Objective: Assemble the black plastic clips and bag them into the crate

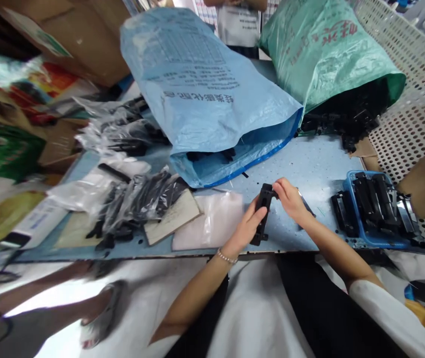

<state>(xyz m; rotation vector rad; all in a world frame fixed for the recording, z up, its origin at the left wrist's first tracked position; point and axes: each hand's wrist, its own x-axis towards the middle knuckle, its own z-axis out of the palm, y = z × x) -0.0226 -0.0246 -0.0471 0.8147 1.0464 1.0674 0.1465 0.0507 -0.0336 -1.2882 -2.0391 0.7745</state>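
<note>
A long black plastic part (pixel 263 215) with a slotted body is tilted above the near edge of the table. My left hand (pixel 247 226) is closed around its lower half, thumb across the front. At its upper end the fingers of my right hand (pixel 289 198) pinch a small dark piece against the part; what exactly they hold is too small to make out. A thin dark tool or strip (pixel 306 203) lies partly hidden behind my right wrist. To the left of my left hand rests a stack of clear plastic bags (pixel 212 221).
A blue sack (pixel 212 99) and a green sack (pixel 320 54) with black parts spilling out lie across the back. At right stands a blue basket (pixel 357 219) of black parts beside a perforated white crate (pixel 413 124). Bagged black parts (pixel 137 204) cover the left. Another person's leg (pixel 63 308) shows lower left.
</note>
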